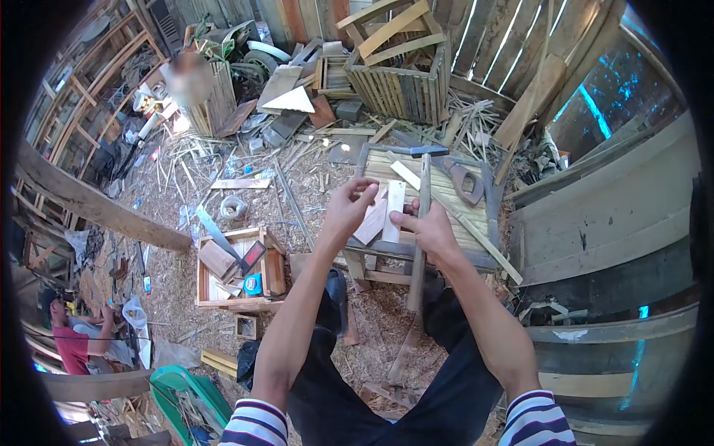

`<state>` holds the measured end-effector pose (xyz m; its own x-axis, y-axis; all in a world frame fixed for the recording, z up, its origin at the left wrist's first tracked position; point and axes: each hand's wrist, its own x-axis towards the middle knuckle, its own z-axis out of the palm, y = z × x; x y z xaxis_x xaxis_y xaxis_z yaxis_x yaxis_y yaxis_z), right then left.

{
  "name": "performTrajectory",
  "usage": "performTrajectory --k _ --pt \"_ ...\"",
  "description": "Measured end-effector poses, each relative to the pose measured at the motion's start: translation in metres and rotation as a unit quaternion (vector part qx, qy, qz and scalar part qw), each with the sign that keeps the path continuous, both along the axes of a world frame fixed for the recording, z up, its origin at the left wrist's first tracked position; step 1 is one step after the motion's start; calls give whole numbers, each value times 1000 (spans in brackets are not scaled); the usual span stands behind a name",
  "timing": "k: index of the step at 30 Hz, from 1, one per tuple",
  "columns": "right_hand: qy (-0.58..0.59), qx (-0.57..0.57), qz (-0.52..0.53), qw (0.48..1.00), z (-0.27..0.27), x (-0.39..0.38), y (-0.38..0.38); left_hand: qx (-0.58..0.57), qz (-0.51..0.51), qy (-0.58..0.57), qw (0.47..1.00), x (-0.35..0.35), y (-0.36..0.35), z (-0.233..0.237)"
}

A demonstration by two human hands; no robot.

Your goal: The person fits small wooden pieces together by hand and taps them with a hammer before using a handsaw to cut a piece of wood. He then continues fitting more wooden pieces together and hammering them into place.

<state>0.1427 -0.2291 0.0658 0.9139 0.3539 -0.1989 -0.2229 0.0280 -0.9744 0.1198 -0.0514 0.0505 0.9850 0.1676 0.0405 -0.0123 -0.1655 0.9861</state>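
My left hand point(349, 210) is over the near left part of a slatted wooden stool top point(467, 229), its fingers bent together; anything between them is too small to make out. Beside it, a brown wood piece point(370, 225) and a pale flat strip point(394, 212) lie side by side. My right hand point(431, 229) is closed round the handle of a hammer point(425, 178), whose head points away from me, and its thumb reaches over the pale strip. A dark-handled saw point(465, 184) rests at the top's right side.
To the left, a wooden box point(236, 303) holds a blue tape measure point(253, 284), wood pieces and a blade. Farther back stands a slatted crate point(394, 93). A person point(78, 338) sits at lower left near a green chair point(190, 394). Shavings and offcuts cover the ground.
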Motion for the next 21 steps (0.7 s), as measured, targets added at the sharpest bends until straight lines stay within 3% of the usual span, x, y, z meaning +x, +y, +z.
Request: performTrajectory --k 1,6,9,11,13,15,17,19,21 --pt "-4 -11 -3 1000 -6 3 2 -78 27 44 996 -4 -6 -2" --pt "-29 -55 -27 998 -13 -1 11 -37 20 110 993 -18 -20 2" --pt "-7 -34 13 999 -38 4 15 1 18 94 995 -16 -19 -8" --pt "-78 -63 68 993 -39 -1 20 2 39 120 992 -19 -18 -3" --pt "-78 -33 78 993 -29 -5 23 89 42 54 994 -18 -9 -11" --pt "-76 -4 88 993 -16 -9 22 31 15 60 998 -14 6 -14" --pt "-168 -217 90 957 -4 -10 19 68 -6 64 996 -15 16 -4" --pt "-158 -204 86 962 -10 -8 17 112 23 61 992 -12 25 -10" --pt "-18 -126 62 990 12 -13 12 238 46 -16 970 -17 32 -6"
